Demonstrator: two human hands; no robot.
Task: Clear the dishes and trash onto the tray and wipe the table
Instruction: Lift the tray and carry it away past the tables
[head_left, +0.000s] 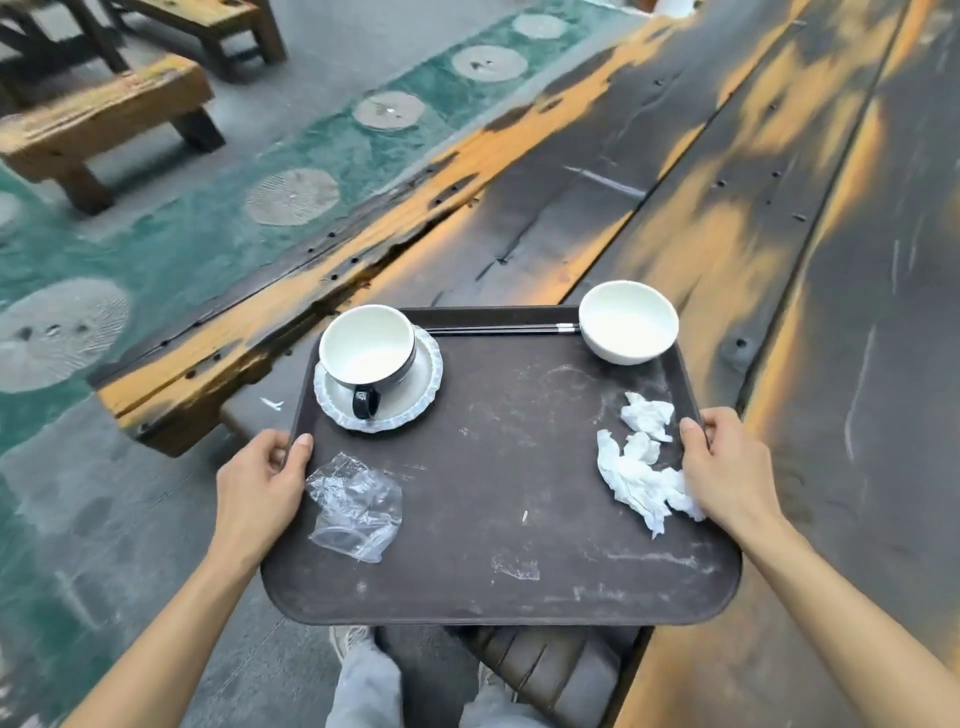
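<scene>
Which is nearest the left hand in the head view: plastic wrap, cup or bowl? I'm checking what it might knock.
1. Plastic wrap, just right of the left hand, on the tray's near left.
2. Cup, far left corner, on its saucer.
3. Bowl, far right corner.

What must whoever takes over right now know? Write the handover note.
Left hand grips the tray's left rim; right hand grips the right rim.
On the tray: cup on saucer far left, bowl far right, chopsticks along the far edge, plastic wrap near left, tissues near right.
Done: dishes and trash loaded.
Left: no cloth in view; wiping of the table cannot be confirmed.
</scene>
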